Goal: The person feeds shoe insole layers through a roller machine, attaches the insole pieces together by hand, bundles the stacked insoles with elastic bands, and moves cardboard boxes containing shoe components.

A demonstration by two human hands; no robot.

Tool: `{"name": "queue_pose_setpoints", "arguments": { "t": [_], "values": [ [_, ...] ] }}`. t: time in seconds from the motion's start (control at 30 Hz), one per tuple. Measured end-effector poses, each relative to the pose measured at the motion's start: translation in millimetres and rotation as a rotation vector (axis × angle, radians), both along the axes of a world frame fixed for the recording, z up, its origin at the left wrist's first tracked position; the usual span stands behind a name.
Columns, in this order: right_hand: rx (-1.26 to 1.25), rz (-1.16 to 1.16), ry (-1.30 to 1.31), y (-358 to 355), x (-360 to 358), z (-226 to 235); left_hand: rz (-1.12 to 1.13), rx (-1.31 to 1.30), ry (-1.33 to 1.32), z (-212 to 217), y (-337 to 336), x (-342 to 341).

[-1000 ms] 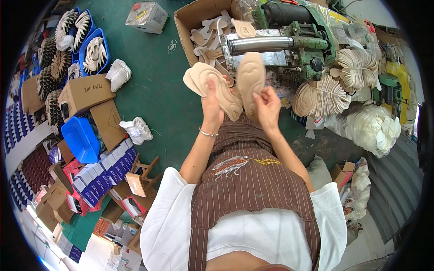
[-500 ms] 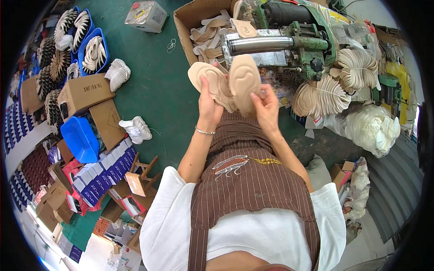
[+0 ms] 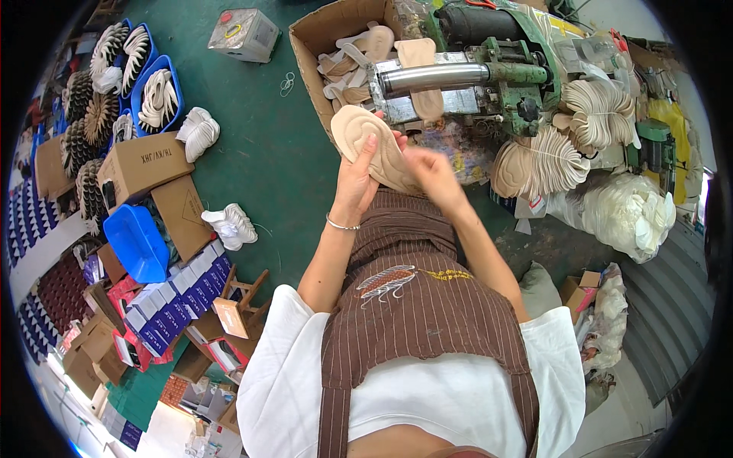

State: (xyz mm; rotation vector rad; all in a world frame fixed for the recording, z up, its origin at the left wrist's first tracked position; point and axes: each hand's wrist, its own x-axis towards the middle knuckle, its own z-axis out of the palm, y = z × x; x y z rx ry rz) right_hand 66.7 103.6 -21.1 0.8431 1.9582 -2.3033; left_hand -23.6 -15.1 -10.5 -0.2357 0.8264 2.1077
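Note:
A beige padded insole [image 3: 357, 136] with moulded contours is in my left hand [image 3: 357, 179], its thumb lying across the top face; whether more insoles lie underneath is hidden. Close to the insole's right edge, my right hand [image 3: 434, 174] has its fingers curled together, slightly blurred, the tips partly hidden. Ahead stands a green press machine with a shiny metal roller [image 3: 435, 78]. Another insole [image 3: 417, 52] passes beneath that roller, sticking out on both sides of it.
A cardboard box [image 3: 311, 67] of loose insoles stands beside the roller. Bundled insoles [image 3: 538, 164] and a white plastic bag [image 3: 622, 221] are on the right. On the left are blue tubs [image 3: 136, 243], cartons [image 3: 145, 160] and wrapped white bundles [image 3: 229, 226].
The insole my right hand held has left it and is now under the roller. The one formerly on the roller's far side is gone from there. My right hand is back beside my left.

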Motion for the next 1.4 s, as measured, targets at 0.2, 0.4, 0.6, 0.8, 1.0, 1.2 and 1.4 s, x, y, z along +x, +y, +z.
{"name": "queue_pose_setpoints", "arguments": {
  "t": [0.2, 0.4, 0.6, 0.8, 1.0, 1.2, 1.4],
  "values": [
    [-0.058, 0.001, -0.031, -18, 26, 25, -0.037, -0.571, 0.644, 0, -1, -1],
    [0.175, 0.004, 0.001, -22, 36, 41, 0.188, -0.746, 1.169, 3, 10, -8],
    [0.305, -0.036, -0.023, -22, 51, 3, 0.040, -0.778, 1.130, 18, 10, -23],
    [0.303, -0.240, -0.084, 10, 47, -79, -0.046, -0.904, 1.030, 11, -5, -27],
    [0.015, -0.349, -0.001, 36, -20, -21, -0.230, -0.906, 0.992, 0, -10, 6],
    [0.088, -0.143, -0.117, 20, 50, -41, -0.431, -0.849, 0.979, -21, -11, 31],
    [0.256, -0.469, -0.372, 57, 166, -72, -0.843, -0.826, 1.046, -44, 18, 43]
  ]
}}
